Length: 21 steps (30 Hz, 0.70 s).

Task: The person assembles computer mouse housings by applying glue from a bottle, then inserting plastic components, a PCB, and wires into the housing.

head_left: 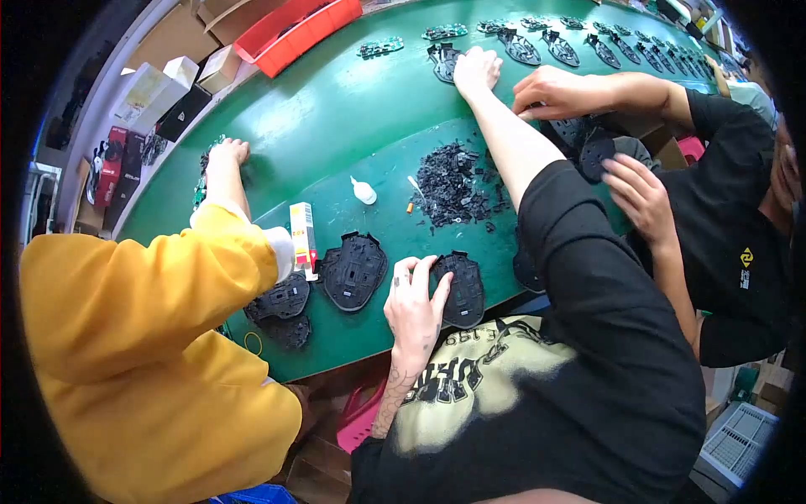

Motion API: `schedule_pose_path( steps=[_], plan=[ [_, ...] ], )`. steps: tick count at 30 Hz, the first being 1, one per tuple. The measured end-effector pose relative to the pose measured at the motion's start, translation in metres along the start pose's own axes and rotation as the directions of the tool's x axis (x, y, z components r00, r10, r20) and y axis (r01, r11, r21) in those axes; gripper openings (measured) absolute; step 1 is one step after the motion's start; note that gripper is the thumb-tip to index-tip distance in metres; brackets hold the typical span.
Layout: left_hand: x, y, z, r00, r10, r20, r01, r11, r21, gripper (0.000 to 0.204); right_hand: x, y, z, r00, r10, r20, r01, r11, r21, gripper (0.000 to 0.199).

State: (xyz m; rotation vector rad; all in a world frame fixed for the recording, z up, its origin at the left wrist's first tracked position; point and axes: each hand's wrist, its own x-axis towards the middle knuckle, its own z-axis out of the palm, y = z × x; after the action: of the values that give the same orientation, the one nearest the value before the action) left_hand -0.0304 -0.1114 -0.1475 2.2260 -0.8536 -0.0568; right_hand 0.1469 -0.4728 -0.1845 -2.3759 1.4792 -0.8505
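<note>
Nearest is the black shirt (604,395). The left hand (413,307), loosely curled, touches a black shell (464,292) on its right; the right hand (478,71) touches a farther piece (442,62), grip I cannot tell. Green worktop (294,126); red bin (275,62) beyond.

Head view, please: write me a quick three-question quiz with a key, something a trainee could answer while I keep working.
1. Which of the wearer's hands reaches farther across the green table?
2. True or false: the white bottle is left of the pile of small black parts.
3. The wearer's left hand touches: a) the white bottle, b) a black shell, c) the red bin.

Key: 1. The right hand. 2. True. 3. b.
</note>
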Motion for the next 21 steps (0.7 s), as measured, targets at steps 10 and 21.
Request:
schedule_pose_path(
  steps=[10, 21],
  plan=[
    [0.000, -0.013, 0.008, 0.976, -0.216, 0.039, 0.213, 0.886, -0.411, 0.032, 0.007, -0.003, -0.037, 0.953, -0.293, -0.078, 0.289, 0.956, -0.055, 0.035],
    [-0.011, -0.021, -0.011, 0.954, -0.279, 0.109, 0.282, 0.717, -0.637, 0.034, -0.100, 0.025, -0.156, 0.675, -0.628, 0.388, 0.467, 0.770, 0.435, 0.016]
  ],
)
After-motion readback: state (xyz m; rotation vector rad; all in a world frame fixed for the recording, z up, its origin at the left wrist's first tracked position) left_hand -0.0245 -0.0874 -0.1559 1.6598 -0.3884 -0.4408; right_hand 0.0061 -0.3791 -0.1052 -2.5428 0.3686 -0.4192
